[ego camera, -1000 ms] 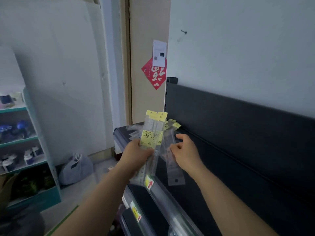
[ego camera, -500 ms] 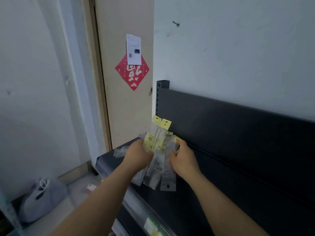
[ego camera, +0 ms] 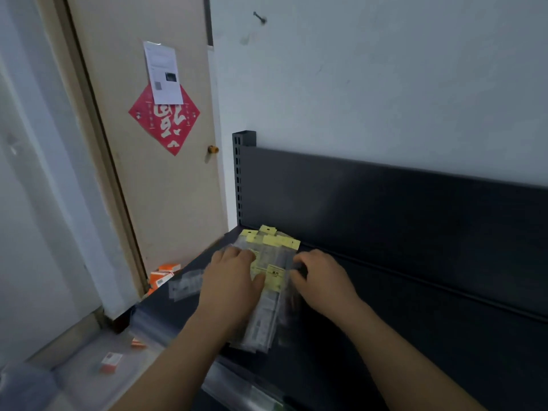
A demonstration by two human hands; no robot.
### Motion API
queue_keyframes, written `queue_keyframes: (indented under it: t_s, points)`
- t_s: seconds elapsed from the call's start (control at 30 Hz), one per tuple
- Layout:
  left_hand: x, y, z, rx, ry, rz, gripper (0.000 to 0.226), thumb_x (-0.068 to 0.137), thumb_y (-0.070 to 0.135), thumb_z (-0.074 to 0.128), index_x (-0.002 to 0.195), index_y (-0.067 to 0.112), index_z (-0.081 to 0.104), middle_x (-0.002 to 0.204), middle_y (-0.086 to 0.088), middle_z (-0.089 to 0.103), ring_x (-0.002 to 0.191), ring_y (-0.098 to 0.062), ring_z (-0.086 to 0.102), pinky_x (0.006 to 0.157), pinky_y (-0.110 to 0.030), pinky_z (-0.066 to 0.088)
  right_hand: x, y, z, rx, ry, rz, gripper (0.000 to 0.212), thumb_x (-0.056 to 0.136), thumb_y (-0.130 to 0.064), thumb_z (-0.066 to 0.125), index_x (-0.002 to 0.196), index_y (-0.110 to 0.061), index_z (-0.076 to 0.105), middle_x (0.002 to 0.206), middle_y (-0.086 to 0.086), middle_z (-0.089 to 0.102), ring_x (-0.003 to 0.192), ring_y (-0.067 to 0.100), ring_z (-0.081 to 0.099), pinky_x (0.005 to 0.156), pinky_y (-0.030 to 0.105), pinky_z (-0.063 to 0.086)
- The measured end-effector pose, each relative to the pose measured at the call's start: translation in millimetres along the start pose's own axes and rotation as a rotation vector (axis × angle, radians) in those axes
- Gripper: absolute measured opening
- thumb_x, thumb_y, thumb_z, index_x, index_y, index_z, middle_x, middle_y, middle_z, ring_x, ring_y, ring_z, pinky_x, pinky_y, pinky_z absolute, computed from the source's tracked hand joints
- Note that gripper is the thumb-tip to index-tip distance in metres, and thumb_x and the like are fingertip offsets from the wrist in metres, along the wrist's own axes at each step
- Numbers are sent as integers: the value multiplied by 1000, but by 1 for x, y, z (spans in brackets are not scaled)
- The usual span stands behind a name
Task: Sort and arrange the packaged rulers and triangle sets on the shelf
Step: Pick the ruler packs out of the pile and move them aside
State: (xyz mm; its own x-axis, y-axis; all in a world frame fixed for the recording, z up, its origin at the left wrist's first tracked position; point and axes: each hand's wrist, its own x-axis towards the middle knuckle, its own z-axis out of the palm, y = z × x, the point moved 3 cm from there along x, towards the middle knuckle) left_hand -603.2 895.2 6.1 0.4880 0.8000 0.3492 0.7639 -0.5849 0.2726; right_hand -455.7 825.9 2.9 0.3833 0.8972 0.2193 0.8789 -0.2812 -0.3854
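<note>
fingers (ego camera: 237,256) of the left hand (ego camera: 234,283) curl over the packaged rulers (ego camera: 268,295), which lie in a loose stack on the shelf (ego camera: 385,336) by its left end; the right hand (ego camera: 324,281) grips the opposite edge (blurred). best to squeeze both sides inward, tap the yellow headers (ego camera: 275,240) level, then gather the stray packet (ego camera: 185,284).

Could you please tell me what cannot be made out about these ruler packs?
Head view:
Count of ruler packs: they overlap under the left hand.
Whether the left hand grips or presses: hidden by its back.
Hold of the right hand: fingertips motion-blurred.
Print on the yellow label: too small.
Contents of the loose pack: blurred.
</note>
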Motion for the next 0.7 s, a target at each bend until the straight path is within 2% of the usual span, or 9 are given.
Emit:
queue_keyframes:
  t_s: [0.13, 0.33, 0.53, 0.7]
  points:
    - [-1, 32, -2, -120, 39, 171, 35, 94, 40, 49, 125, 26, 57, 129, 5, 55, 118, -17, 46, 99, -29, 34, -20, 8, -20, -45, 45, 6, 28, 95, -31, 51, 116, -15, 60, 121, 1, 58, 109, 18, 53, 94, 34, 45]
    - [-12, 80, 12, -235, 47, 361, 35, 91, 40, 55, 121, 24, 62, 117, 4, 63, 106, -17, 56, 91, -31, 43, -69, 38, -47, -89, 145, 81, 38, 96, -33, 50, 131, -18, 54, 129, -2, 57, 116, 14, 52, 100, 27, 42]
    - [-42, 140, 26, -325, 9, 520, 26, 84, 32, 67, 106, 18, 70, 99, -1, 70, 86, -23, 64, 75, -37, 53, -137, 74, -80, -139, 219, 196, 39, 97, -32, 50, 134, -20, 52, 131, -5, 57, 119, 11, 51, 100, 19, 35]
    - [-85, 211, 22, -383, -22, 652, 24, 83, 31, 70, 103, 19, 71, 97, 2, 71, 84, -20, 66, 73, -34, 51, -206, 115, -118, -195, 288, 329, 44, 97, -34, 50, 138, -20, 48, 137, -5, 54, 125, 12, 49, 106, 22, 32]
